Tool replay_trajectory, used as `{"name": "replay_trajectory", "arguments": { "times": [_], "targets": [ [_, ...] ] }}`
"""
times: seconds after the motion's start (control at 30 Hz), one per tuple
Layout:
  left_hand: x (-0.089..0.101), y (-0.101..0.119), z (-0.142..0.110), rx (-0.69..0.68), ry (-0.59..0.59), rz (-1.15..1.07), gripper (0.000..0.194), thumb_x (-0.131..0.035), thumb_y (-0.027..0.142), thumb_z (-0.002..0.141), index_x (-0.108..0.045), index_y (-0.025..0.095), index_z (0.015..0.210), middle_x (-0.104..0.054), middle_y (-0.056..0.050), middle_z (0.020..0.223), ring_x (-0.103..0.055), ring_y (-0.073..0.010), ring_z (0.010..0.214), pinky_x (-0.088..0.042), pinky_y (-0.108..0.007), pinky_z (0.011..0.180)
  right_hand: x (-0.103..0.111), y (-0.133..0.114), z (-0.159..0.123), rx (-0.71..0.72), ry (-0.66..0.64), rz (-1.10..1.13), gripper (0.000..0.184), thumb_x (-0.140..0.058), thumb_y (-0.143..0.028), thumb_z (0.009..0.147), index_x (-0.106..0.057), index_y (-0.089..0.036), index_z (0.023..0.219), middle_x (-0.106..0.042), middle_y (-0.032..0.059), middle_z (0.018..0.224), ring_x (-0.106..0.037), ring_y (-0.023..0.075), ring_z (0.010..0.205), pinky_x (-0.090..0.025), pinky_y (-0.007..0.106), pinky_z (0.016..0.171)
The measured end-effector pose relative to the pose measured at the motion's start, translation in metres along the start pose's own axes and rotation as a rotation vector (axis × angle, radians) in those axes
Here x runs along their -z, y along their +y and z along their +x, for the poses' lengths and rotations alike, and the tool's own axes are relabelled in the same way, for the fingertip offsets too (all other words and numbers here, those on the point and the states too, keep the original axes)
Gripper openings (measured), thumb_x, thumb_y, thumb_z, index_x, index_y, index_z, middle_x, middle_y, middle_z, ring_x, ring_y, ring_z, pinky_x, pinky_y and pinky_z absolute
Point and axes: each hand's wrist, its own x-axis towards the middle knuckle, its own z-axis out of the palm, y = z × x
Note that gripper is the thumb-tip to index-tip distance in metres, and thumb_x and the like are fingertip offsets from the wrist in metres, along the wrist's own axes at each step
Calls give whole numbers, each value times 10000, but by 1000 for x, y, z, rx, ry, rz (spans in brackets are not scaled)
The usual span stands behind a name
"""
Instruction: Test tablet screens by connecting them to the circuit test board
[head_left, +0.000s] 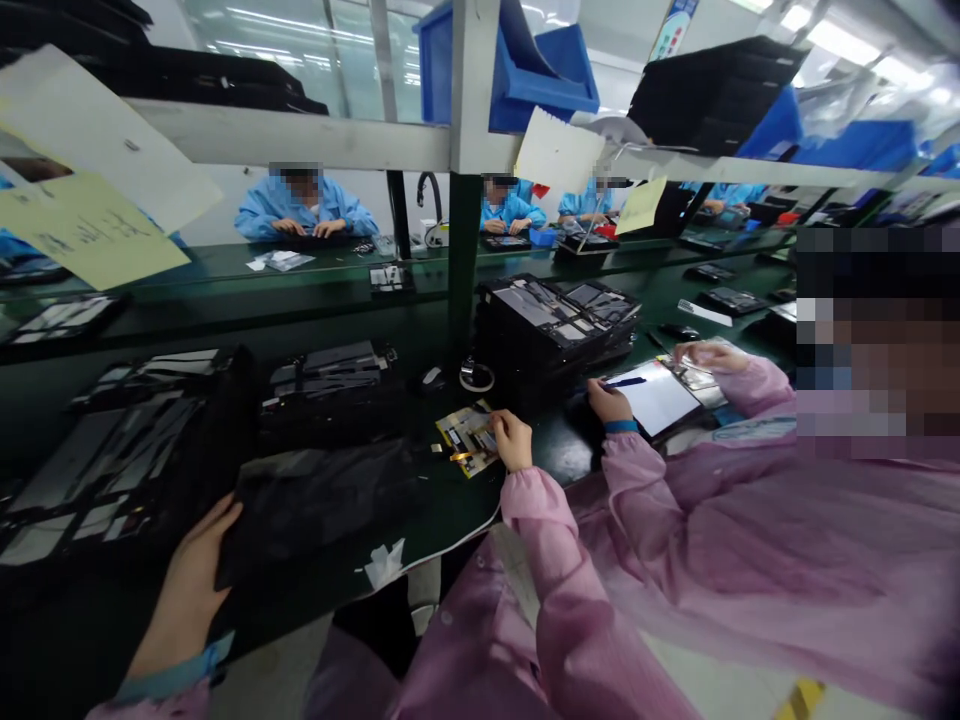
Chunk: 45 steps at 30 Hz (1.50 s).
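At the lower left, my left hand [196, 565] is closed on the left edge of a flat black panel [322, 500], fingers on top and thumb at its near side. The panel lies low over the dark green bench. My right hand [514, 441] is closed in a pinch at the right side of a flat, yellow-edged piece with grey and dark patches [466, 430]. A short orange strip [461, 457] lies on this piece. Whatever sits between my right fingertips is too small to make out.
Opened tablet-like devices [105, 450] are piled at the left, with another stack [555, 310] beyond my right hand. A co-worker in a pink sleeve [637, 475] handles a bright-screened tablet [656, 397] close by. A crumpled white scrap [385, 563] lies near the bench edge; a shelf post [466, 250] stands ahead.
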Motion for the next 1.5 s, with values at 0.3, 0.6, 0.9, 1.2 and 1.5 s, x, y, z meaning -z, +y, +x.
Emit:
{"name": "replay_trajectory", "arguments": {
  "times": [0.3, 0.6, 0.9, 1.2, 1.5],
  "targets": [
    [1, 98, -64, -363, 130, 139, 362, -500, 459, 869, -613, 244, 1137, -622, -74, 1235, -609, -272, 1087, -464, -458, 985, 46, -1, -46, 372, -348, 59, 395, -454, -44, 736, -702, -219, 990, -658, 54, 1101, -550, 209, 1074, -431, 371, 956],
    [-152, 191, -128, -743, -661, 202, 234, -454, 200, 927, -602, 184, 1108, -724, -61, 975, -687, -187, 838, -520, -279, 729, 52, -11, -75, 405, -345, -105, 162, -570, -94, 837, -671, -207, 894, -655, 61, 1015, -492, 241, 1154, -362, 411, 964],
    [-170, 189, -140, -771, -603, 323, 141, -421, 130, 909, -551, 184, 922, -668, -69, 917, -644, -204, 884, -502, -317, 804, 55, -28, -86, 424, -391, -167, 123, -583, -102, 868, -671, -182, 840, -639, 48, 880, -534, 191, 881, -387, 338, 842],
    [-176, 191, -140, -723, -516, 270, 198, -434, 34, 806, -522, 183, 902, -643, -91, 889, -630, -231, 908, -493, -348, 816, 42, -37, -88, 443, -341, -254, 103, -609, -127, 881, -694, -174, 846, -624, 54, 816, -532, 190, 832, -370, 306, 731],
    [-144, 186, -103, -703, -620, 94, 419, -485, 306, 908, -438, 206, 1313, -621, 18, 712, -612, -174, 682, -476, -286, 659, 61, -44, -59, 341, -255, -56, 183, -509, -205, 925, -673, -203, 1006, -650, 74, 1007, -562, 213, 985, -432, 340, 860]
  ]
}}
